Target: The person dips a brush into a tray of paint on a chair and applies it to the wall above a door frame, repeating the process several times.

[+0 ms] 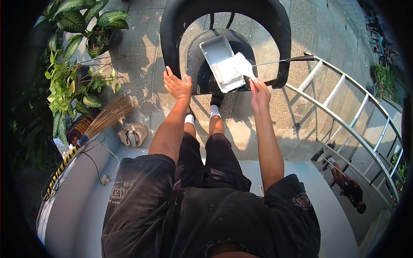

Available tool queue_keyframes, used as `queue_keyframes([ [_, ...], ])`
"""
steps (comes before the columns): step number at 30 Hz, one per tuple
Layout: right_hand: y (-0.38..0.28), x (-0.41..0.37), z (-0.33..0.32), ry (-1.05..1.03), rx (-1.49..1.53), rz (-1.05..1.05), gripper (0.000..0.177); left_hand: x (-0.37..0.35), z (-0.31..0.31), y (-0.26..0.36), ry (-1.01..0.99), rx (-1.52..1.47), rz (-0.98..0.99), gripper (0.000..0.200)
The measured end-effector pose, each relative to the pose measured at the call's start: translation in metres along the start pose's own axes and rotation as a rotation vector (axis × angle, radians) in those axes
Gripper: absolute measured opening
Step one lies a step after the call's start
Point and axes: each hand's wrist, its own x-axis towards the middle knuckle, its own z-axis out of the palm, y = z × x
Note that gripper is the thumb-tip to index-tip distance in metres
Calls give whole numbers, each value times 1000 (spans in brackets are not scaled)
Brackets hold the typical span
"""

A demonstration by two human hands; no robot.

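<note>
A black chair (171, 26) stands in front of me, with a white paint tray (215, 46) on its seat. My right hand (260, 95) is closed around the handle of a white flat paintbrush (243, 64), whose head is over the tray's right side. A paint roller with a black handle (301, 58) lies across the chair's right arm, its metal rod reaching toward the tray. White paint coats the tray's near end. My left hand (178, 87) is open, fingers stretched and thumb apart, fingertips right at the chair's left arm.
A metal ladder (343, 91) leans along the right side, with another person (348, 185) beyond it. Leafy potted plants (73, 86), a stick broom (109, 114) and a crumpled bag (132, 134) are on the left. A low wall (81, 180) runs beside me.
</note>
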Motion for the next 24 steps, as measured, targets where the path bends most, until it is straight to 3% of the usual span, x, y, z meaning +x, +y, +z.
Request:
queue_keyframes([
  [1, -2, -9, -11, -6, 15, -24, 38, 1, -4, -1, -48, -43, -9, 87],
  [2, -5, -20, -18, -25, 138, 78, 40, 3, -12, -2, -157, -142, -30, 90],
  [3, -9, -34, -22, -51, 259, 183, 42, 6, -19, -6, -140, -155, -14, 90],
  [6, -28, -80, -24, -176, 244, 264, 43, 20, -37, -36, -494, -541, 53, 100],
  [7, -32, -91, -24, -240, 237, 291, 45, 31, -64, -39, -727, -556, 4, 97],
  [8, -34, -102, -25, -302, 231, 311, 45, 33, -72, -56, -797, -461, 93, 93],
  [11, -38, -130, -10, -494, 139, 341, 43, 34, -139, -69, -932, -476, -5, 86],
  [15, -34, -157, 37, -742, -45, 428, 41, 6, -232, -88, -831, -597, 23, 55],
  [20, -37, -186, 122, -1119, -239, 588, 40, -54, -333, -80, -573, -625, -223, 49],
  [24, -58, -218, 182, -1390, -409, 634, 40, -118, -379, -62, -223, -754, -367, 43],
])
